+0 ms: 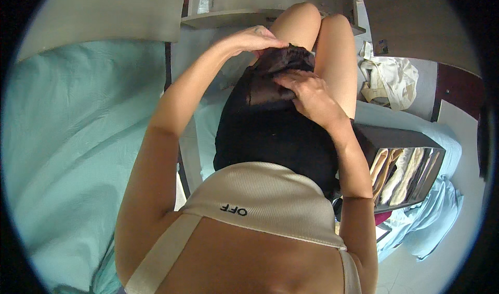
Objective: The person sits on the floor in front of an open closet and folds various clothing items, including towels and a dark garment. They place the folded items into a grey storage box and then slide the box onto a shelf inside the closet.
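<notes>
A sheer black garment (286, 58) is bunched over my lap. My left hand (255, 40) pinches its far edge between thumb and fingers. Nearer to me, my right hand (312, 93) holds the lower part, fingers curled into a thin, see-through layer. Under the fabric I wear black shorts or a short skirt (269, 138); where the garment ends against this dark cloth is hard to tell.
Right of my hip stands a dark storage box (397, 138) of folded clothes (401, 175). White cloth (393, 81) lies crumpled beyond it. Teal bedding (85, 146) fills the left, blue fabric (432, 220) the lower right. A shelf (234, 17) stands past my knees.
</notes>
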Available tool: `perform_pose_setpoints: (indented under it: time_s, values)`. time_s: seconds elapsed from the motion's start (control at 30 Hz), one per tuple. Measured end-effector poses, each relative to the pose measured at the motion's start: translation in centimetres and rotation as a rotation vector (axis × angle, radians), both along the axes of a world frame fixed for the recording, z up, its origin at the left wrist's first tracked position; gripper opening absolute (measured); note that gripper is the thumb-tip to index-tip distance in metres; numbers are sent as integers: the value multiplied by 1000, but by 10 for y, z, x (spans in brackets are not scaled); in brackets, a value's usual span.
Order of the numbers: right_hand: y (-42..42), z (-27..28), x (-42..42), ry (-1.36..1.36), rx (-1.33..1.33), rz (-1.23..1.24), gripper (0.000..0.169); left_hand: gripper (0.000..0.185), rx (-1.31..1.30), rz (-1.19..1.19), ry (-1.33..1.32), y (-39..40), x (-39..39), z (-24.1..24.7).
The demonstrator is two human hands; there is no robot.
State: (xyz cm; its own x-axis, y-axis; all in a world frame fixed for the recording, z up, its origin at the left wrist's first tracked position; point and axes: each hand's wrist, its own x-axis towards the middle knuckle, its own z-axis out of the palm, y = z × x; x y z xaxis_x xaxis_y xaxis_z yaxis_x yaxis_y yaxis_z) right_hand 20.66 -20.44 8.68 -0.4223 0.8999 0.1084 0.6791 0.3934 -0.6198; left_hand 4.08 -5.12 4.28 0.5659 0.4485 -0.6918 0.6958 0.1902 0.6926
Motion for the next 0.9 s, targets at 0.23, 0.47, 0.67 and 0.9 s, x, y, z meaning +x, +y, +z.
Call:
perform_pose_setpoints:
  time_s: [0.23, 0.47, 0.67, 0.9]
  values:
    - [9, -16, -5, -55, 236, -44, 21, 10, 78, -57, -242, -25, -20, 64]
    - [7, -37, -2, 63, 281, -5, 14, 23, 283, 144, -260, -87, -25, 38]
    - [3, -64, -9, 146, 227, -34, 12, 31, 609, 154, -77, -109, -11, 63]
    - [18, -56, -30, -62, 130, 192, 26, 27, 636, 344, -11, -109, -27, 51]
